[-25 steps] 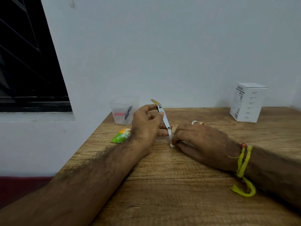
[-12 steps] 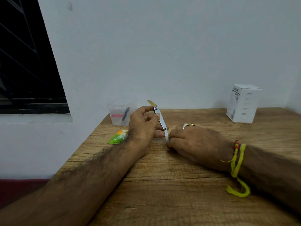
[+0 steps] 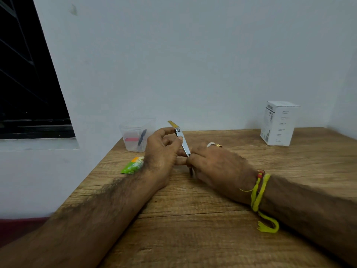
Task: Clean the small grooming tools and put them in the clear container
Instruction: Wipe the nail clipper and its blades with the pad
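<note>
A silver nail clipper (image 3: 183,141) with a yellow lever stands tilted above the wooden table (image 3: 193,219). My left hand (image 3: 161,151) grips its upper part between thumb and fingers. My right hand (image 3: 214,165) pinches the clipper's lower end with curled fingers. A thin dark piece (image 3: 191,172) pokes down from under those fingers. The clear container (image 3: 135,146) stands at the table's far left corner by the wall, with a red tool and a black tool inside. It is apart from both hands.
A green and orange sachet (image 3: 132,165) lies next to my left wrist near the table's left edge. A white carton (image 3: 279,123) stands at the far right by the wall. A dark window is on the left.
My right hand's fingers have shifted at the clipper's lower end. The small white bit seen under them before is gone from view, and a thin dark piece shows there now.
</note>
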